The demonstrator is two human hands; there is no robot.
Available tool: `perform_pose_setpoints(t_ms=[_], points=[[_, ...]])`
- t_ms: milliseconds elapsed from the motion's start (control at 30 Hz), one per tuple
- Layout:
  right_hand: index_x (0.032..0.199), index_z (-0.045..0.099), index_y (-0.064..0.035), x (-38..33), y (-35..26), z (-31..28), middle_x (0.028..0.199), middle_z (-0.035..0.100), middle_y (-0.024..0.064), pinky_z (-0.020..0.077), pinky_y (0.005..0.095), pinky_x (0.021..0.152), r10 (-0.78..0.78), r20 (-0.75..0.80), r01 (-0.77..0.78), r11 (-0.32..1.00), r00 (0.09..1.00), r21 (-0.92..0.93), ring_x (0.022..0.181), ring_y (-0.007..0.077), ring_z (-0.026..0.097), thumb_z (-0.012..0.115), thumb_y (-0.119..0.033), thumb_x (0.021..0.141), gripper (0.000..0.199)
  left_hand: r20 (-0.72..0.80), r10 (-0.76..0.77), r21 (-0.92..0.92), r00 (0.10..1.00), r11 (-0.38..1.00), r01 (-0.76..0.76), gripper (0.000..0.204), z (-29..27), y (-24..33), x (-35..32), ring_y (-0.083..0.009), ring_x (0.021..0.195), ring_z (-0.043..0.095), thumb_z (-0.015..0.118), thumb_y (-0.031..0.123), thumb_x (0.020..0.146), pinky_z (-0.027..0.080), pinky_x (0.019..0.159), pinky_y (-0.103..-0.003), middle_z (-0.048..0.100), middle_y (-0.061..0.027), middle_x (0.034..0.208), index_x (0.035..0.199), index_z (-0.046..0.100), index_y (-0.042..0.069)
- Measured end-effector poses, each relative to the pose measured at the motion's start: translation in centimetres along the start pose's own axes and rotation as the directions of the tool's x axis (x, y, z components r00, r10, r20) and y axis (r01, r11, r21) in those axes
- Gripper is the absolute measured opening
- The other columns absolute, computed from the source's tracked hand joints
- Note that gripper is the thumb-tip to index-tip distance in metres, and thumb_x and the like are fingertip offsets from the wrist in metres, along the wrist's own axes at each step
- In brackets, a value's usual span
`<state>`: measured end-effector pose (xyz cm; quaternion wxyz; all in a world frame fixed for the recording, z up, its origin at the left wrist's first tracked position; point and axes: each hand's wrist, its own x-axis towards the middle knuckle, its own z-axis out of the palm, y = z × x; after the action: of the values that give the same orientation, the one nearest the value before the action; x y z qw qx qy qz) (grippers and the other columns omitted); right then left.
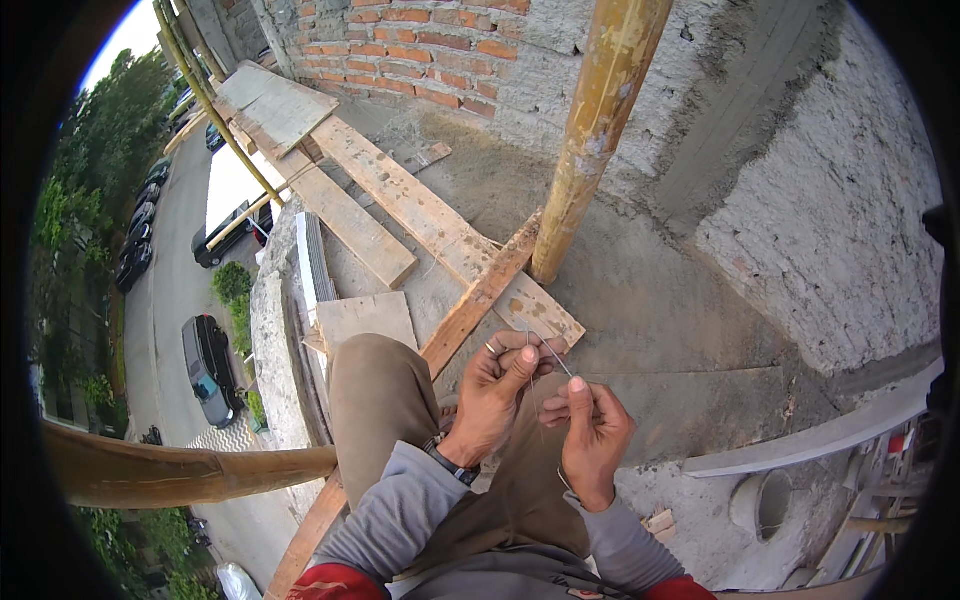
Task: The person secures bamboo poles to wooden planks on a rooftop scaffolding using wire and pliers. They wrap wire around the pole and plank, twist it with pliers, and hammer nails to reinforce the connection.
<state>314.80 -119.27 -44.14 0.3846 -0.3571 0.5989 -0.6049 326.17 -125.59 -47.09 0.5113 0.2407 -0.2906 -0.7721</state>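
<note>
My left hand (pixel 497 385) and right hand (pixel 590 430) pinch a thin wire (pixel 556 357) in the middle of the frame. It slants from upper left to lower right, above my knee (pixel 375 390).

The thin wire (pixel 545 352) between the fingers is grey. Behind the grip, the bamboo pole (pixel 590 140) is yellow-brown, the planks (pixel 420 210) pale brown, the brick wall (pixel 400 50) red-orange.

Bamboo pole (pixel 592 140), upright, foot on a concrete ledge (pixel 640 300). Wooden planks (pixel 400 195), several, laid across the ledge. Brick wall (pixel 400 50) behind, rough plaster beside it. Second bamboo pole (pixel 170 472), horizontal, lower left. Parked cars (pixel 208 368) on the street far below (trees alongside).
</note>
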Motion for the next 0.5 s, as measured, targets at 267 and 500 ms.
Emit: perform_pose_setpoints(t_ms=[267,500], points=[[0.092,0.068,0.0017,-2.2,2.3,1.3,0.069,0.068,0.0099,0.0508,0.0303,0.058,-0.286,0.117,0.308,0.866,0.951,-0.394,0.062,0.0189,0.068,0.063,-0.017,0.100,0.021,-0.302,-0.012,-0.164,0.953,0.986,-0.040,0.018,0.0,1.2,-0.2,-0.0196,0.096,0.067,0.060,0.023,0.103,0.054,0.085,-0.034,0.069,-0.0118,0.108,0.112,0.056,0.009],[0.097,0.069,0.0009,-1.1,2.8,1.1,0.076,0.062,0.0115,0.0458,0.0350,0.061,-0.266,0.260,0.339,0.894,0.928,-0.295,0.068,0.0218,0.060,0.065,-0.019,0.099,0.020,-0.177,-0.044,-0.255,0.983,0.967,-0.003,0.016,-0.2,1.7,-0.1,-0.0142,0.077,0.058,0.056,0.024,0.105,0.050,0.071,-0.031,0.060,-0.0037,0.089,0.111,0.054,0.010]])
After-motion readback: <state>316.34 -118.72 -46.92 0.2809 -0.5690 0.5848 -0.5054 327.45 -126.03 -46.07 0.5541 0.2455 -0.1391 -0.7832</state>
